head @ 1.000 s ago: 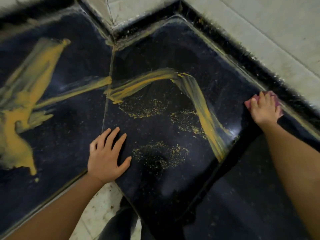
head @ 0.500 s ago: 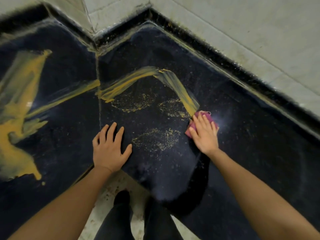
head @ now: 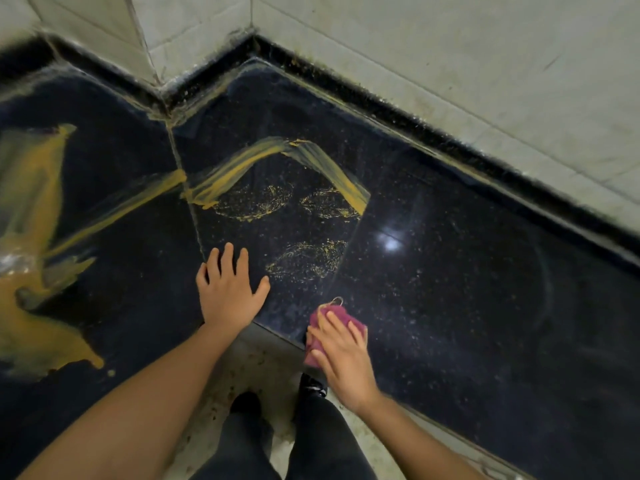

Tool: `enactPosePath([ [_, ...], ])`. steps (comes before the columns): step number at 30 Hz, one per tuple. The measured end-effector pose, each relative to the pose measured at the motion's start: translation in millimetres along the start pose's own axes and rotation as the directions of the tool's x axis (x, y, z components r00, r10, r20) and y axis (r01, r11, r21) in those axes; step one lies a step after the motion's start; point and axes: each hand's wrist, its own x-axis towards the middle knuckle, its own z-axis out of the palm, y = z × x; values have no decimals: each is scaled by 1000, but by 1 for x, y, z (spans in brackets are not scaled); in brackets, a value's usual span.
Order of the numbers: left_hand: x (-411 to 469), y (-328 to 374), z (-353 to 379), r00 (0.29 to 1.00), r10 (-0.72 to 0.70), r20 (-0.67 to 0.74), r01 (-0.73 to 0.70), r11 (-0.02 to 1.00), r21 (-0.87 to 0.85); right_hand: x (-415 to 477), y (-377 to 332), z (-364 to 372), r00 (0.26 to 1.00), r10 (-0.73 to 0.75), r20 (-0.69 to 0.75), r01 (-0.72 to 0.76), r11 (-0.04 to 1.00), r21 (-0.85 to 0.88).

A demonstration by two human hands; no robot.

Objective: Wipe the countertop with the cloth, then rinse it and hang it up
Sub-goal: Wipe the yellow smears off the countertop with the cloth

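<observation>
A black speckled countertop (head: 467, 289) runs around an inner corner. Yellow smears (head: 242, 168) arc across its middle, and a thick yellow patch (head: 31, 306) covers the far left. My right hand (head: 341, 355) presses a small magenta cloth (head: 332, 315) flat at the counter's front edge, fingers spread over it. A little loop of cord sticks out of the cloth's far end. My left hand (head: 228, 292) rests flat on the counter just left of it, fingers splayed, holding nothing.
Pale tiled walls (head: 450, 57) rise behind the counter with a raised black lip along their base. A seam (head: 188, 209) divides the two counter slabs. Below the front edge I see a light speckled floor (head: 256, 362) and dark-trousered legs.
My right hand has dragged the cloth from the far right wall edge across the yellow streak and down to the front edge, clearing the streak's lower part. The left hand stayed put.
</observation>
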Motion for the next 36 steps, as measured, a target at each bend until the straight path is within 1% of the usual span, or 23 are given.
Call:
enactPosePath([
  [3,5,-2,-7,999,20,27,-22,998,59,-12,-9,2,998,-55,3,55,996,73],
  [4,9,-4,-10,999,45,14,-46,997,68,-10,-10,-5,997,-74,20,70,987,148],
  [5,13,-8,-13,997,80,2,-80,995,63,-7,-10,-16,996,-62,61,42,957,287],
  [6,17,-12,-13,993,116,-4,-116,992,58,-1,-7,-30,989,-41,145,-32,883,468],
  [7,18,-18,-15,989,147,-22,-145,987,63,7,-1,-45,975,-26,220,-124,759,639],
  [8,19,-22,-15,985,168,-28,-166,984,71,18,6,-60,974,13,228,-184,634,751],
  [9,18,-25,-14,982,185,-22,-183,980,82,31,17,-73,980,99,172,-198,565,801],
  [10,17,-27,-12,980,196,-17,-194,977,85,45,29,-86,977,198,84,-182,553,813],
  [11,17,-28,-10,979,204,-20,-201,976,84,61,44,-98,957,290,-18,-162,583,796],
  [12,18,-28,-8,978,206,-16,-204,975,83,78,58,-108,921,371,-122,-152,629,762],
  [13,19,-28,-8,979,204,1,-204,975,86,95,75,-115,869,447,-214,-166,669,724],
  [15,21,-27,-7,980,195,34,-198,975,102,126,113,-125,767,552,-329,-273,743,611],
  [16,22,-27,-7,980,192,45,-195,974,112,141,131,-125,744,578,-335,-339,759,556],
  [17,23,-27,-6,980,189,56,-195,973,122,157,149,-120,752,581,-310,-401,778,484],
  [19,24,-27,-4,981,181,66,-189,972,139,184,169,-106,795,550,-255,-490,831,265],
  [20,24,-27,-3,982,180,63,-187,972,143,198,175,-101,805,533,-261,-506,846,169],
  [21,25,-27,-3,982,178,65,-186,972,144,211,180,-98,805,523,-280,-512,851,116],
  [23,26,-27,-4,981,182,65,-190,971,145,240,189,-102,821,490,-293,-489,869,82],
  [27,26,-27,-3,982,180,58,-187,971,151,314,209,-127,882,390,-265,-392,919,48],
  [30,27,-27,-1,984,170,53,-177,972,158,362,213,-137,898,347,-269,-352,935,33],
  [34,27,-28,0,984,172,44,-176,970,167,376,218,-137,905,325,-274,-342,939,-18],
  [36,27,-28,1,985,170,36,-174,970,168,370,213,-135,920,288,-267,-304,953,-19],
])
